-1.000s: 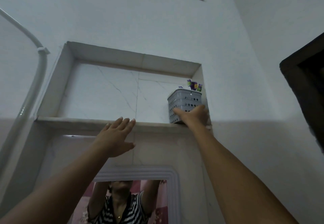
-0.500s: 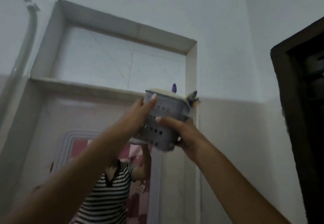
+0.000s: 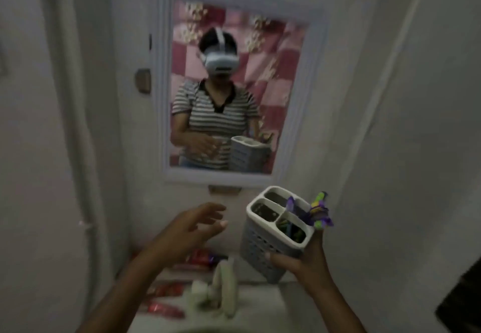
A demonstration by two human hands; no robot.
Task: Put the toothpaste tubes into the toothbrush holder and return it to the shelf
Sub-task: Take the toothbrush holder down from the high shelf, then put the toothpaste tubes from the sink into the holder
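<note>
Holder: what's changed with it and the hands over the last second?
The holder came off the shelf and down in front of the mirror. The left hand joined the grip briefly, then let go and is now open. The right hand kept hold throughout. The brushes are still in it.

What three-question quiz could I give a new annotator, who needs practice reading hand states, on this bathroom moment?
1. True or false: the left hand grips the toothbrush holder.
2. Which hand carries the holder: A left, B right, C both?
3. Fill in: the red toothpaste tubes lie ___ the holder.

Key
1. False; it is open and apart from the holder.
2. B; the right hand grips it low down.
3. Outside, down by the tap.
</note>
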